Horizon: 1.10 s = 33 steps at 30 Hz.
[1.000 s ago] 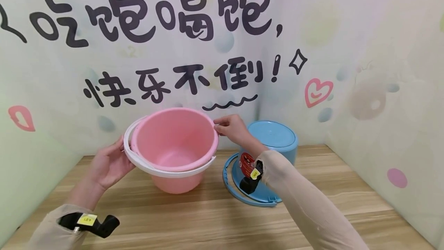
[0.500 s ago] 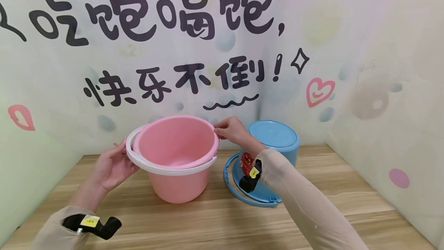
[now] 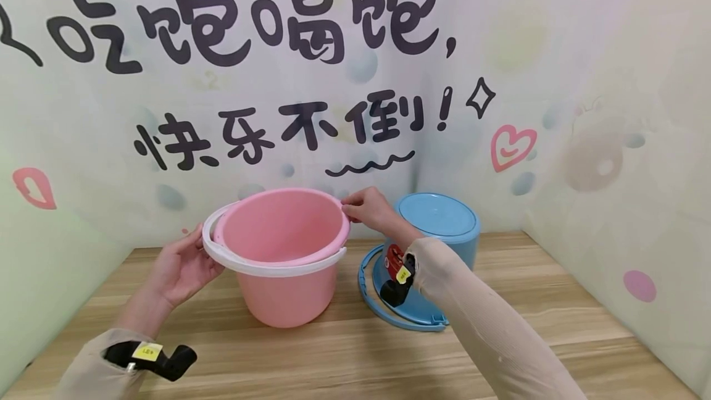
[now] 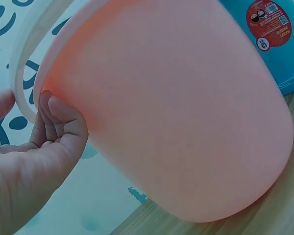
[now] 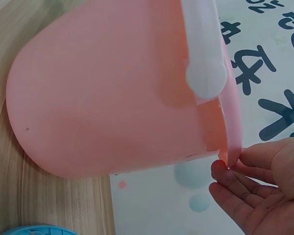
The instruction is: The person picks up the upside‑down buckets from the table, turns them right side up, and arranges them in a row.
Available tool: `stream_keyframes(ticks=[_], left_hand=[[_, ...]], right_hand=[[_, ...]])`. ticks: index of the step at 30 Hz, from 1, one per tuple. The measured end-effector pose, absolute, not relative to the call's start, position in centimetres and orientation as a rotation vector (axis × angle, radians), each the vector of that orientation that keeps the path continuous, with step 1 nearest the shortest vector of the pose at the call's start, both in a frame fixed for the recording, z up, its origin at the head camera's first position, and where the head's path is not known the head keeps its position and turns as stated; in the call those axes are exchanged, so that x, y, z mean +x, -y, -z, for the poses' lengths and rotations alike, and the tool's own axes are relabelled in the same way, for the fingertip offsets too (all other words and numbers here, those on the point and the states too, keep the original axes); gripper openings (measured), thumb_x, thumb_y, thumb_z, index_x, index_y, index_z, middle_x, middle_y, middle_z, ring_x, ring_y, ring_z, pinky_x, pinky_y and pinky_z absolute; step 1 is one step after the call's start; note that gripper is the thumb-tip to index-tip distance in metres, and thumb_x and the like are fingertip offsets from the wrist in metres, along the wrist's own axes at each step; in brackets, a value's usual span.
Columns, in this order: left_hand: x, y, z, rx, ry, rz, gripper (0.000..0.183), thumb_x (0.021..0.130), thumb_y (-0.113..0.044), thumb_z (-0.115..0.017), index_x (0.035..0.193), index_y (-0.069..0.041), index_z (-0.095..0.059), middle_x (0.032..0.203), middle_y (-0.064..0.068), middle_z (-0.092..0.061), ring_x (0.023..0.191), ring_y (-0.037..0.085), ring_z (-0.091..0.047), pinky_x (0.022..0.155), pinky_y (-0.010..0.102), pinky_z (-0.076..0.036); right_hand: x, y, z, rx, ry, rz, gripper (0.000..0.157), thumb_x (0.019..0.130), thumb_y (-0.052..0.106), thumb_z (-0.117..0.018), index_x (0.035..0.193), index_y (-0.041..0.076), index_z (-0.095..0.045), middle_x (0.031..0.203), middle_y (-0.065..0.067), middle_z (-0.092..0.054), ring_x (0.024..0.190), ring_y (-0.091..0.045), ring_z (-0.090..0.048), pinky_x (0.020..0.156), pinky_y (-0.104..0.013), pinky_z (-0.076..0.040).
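A pink bucket [image 3: 286, 298] stands mouth up on the wooden table, its opening tipped slightly toward the head camera. Its white handle [image 3: 272, 271] hangs down around the front of the rim. My left hand [image 3: 186, 267] holds the bucket's left side; in the left wrist view its fingers [image 4: 59, 115] curl under the rim while the thumb meets the handle. On the opposite side my right hand [image 3: 369, 210] pinches the rim between thumb and fingers, as the right wrist view shows.
Upside down at the right sits a blue bucket [image 3: 439, 218] with a red label [image 4: 268, 24], partly behind my right forearm. Its blue handle [image 3: 380, 312] lies on the tabletop [image 3: 311, 363]. A printed wall covering [image 3: 311, 79] rises behind the table.
The pink bucket has come down and toward me, its mouth levelling a little. Both hands keep their hold on it. The blue bucket has stayed put.
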State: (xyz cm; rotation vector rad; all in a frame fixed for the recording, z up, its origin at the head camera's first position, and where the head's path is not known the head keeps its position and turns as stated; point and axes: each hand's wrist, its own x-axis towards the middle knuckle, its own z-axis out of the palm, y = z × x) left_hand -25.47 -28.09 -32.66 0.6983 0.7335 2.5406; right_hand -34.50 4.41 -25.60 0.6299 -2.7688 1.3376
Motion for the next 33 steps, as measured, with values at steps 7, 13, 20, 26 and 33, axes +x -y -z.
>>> stream_keyframes(ticks=[7,13,20,26,33], left_hand=[[-24.9,28.3,32.9,0.661,-0.792,-2.57,0.048,0.102,-0.02,-0.015,0.115,-0.002,-0.057,0.109,0.01,-0.058,0.096,0.021,-0.054,0.085,0.031,-0.044],[-24.7,28.5,33.3,0.633,-0.789,-2.587,0.047,0.102,-0.019,-0.016,0.114,-0.002,-0.058,0.11,0.01,-0.059,0.098,0.021,-0.055,0.085,0.03,-0.045],[-24.5,28.6,33.6,0.599,-0.825,-2.592,0.045,0.102,-0.018,-0.019,0.112,-0.003,-0.06,0.107,0.009,-0.06,0.096,0.019,-0.057,0.083,0.029,-0.046],[-24.5,29.0,34.2,0.629,-0.851,-2.546,0.048,0.102,-0.016,-0.015,0.11,-0.001,-0.06,0.103,0.008,-0.059,0.09,0.018,-0.055,0.08,0.026,-0.046],[-24.5,29.0,35.3,0.642,-0.864,-2.514,0.049,0.102,-0.016,-0.014,0.109,-0.002,-0.06,0.103,0.008,-0.059,0.09,0.017,-0.056,0.08,0.027,-0.047]], right_hand=[[-34.5,-4.4,25.7,0.614,2.775,-1.343,0.022,0.09,0.011,-0.059,0.108,0.002,-0.067,0.089,-0.008,-0.065,0.076,-0.017,-0.058,0.07,-0.025,-0.051],[-34.5,-4.4,25.6,0.615,2.776,-1.348,0.022,0.09,0.011,-0.059,0.109,0.002,-0.066,0.09,-0.009,-0.064,0.076,-0.018,-0.058,0.071,-0.026,-0.051],[-34.5,-4.4,25.7,0.609,2.775,-1.352,0.023,0.09,0.011,-0.059,0.11,0.002,-0.066,0.093,-0.009,-0.065,0.078,-0.018,-0.059,0.071,-0.026,-0.052],[-34.7,-4.5,25.9,0.619,2.773,-1.338,0.023,0.09,0.013,-0.059,0.11,0.003,-0.066,0.093,-0.008,-0.066,0.079,-0.018,-0.06,0.071,-0.026,-0.051],[-34.7,-4.5,25.9,0.629,2.765,-1.352,0.023,0.09,0.013,-0.059,0.109,0.004,-0.067,0.093,-0.008,-0.066,0.079,-0.018,-0.06,0.071,-0.026,-0.052]])
